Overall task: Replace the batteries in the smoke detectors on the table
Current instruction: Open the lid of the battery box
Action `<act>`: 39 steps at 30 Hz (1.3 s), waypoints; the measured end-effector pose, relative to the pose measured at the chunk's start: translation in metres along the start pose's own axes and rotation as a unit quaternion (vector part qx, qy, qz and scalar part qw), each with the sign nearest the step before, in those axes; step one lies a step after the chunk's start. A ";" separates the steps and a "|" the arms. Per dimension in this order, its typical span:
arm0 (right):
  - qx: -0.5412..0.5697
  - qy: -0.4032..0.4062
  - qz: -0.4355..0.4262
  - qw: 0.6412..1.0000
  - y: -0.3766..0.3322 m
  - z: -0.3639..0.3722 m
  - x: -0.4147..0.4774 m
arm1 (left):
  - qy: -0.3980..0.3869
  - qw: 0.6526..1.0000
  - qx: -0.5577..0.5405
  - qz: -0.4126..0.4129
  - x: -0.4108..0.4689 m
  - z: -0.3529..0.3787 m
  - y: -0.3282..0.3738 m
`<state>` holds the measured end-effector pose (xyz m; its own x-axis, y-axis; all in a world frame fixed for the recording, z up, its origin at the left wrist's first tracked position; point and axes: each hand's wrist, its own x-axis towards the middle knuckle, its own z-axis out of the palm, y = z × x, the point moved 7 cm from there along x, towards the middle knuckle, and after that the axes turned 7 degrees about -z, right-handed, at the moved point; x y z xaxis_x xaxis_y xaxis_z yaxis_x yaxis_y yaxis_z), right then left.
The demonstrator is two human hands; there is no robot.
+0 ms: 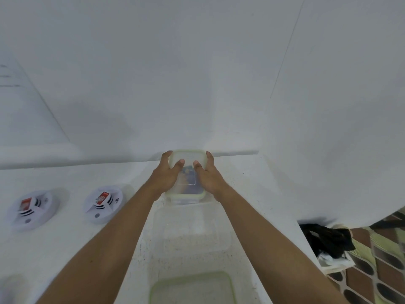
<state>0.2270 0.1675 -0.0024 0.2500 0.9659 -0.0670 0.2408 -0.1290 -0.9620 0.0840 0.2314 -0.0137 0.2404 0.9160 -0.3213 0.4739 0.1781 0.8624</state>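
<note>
Both hands are on a small lidded box (pixel 187 155) with a pale green rim, which sits at the far edge of the white worktop (pixel 65 249), close to the wall. The left hand (pixel 166 175) holds its left side and the right hand (pixel 211 177) its right side. On each, the fingers (pixel 167 155) curl round a far corner while the thumb presses on the lid, so both hands grip the box and nothing else. Something bluish shows through the lid, too blurred to name; my guess is that this box keeps the batteries and is about to be opened or has just been closed. The 2 smoke detectors lie on the worktop to the left, apart from both hands: the outer detector (pixel 32 210) near the left edge of the view, and the inner detector (pixel 103 204) just beside the left forearm. Each carries a red-and-white block on its upper face, perhaps a battery in its bay or only a label; I cannot tell which. Between the forearms stands a clear tub (pixel 190 229), and a green-rimmed lid (pixel 192 290) lies nearest the person. Neither detector is in hand, so whether either swap is done cannot be told; at the least, both still need checking and closing up.
</note>
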 end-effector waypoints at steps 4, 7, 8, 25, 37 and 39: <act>0.000 -0.005 0.007 1.000 0.003 0.000 0.002 | 0.002 0.999 -0.035 0.003 0.002 0.000 -0.001; -0.001 -0.009 0.013 1.000 0.003 0.000 0.003 | 0.043 0.999 0.001 0.010 0.004 -0.006 -0.002; 0.000 -0.010 0.015 1.000 0.003 0.000 0.003 | 0.051 0.998 0.018 0.013 0.004 -0.007 -0.001; -0.023 0.000 0.058 0.998 0.017 -0.031 -0.001 | 0.107 0.969 0.208 0.077 0.021 -0.024 0.031; -0.003 0.134 0.083 0.987 0.033 -0.047 -0.021 | 0.104 0.970 0.210 -0.061 -0.035 -0.043 0.002; -0.008 0.157 0.089 0.983 0.034 -0.050 -0.022 | 0.117 0.963 0.236 -0.063 -0.039 -0.046 -0.003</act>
<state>0.2769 0.1303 -0.0207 0.5666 0.8107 -0.1472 0.1801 -0.2962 -0.9380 0.0340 0.2116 0.0139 -0.0165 0.9636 -0.2668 0.8320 0.1612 0.5308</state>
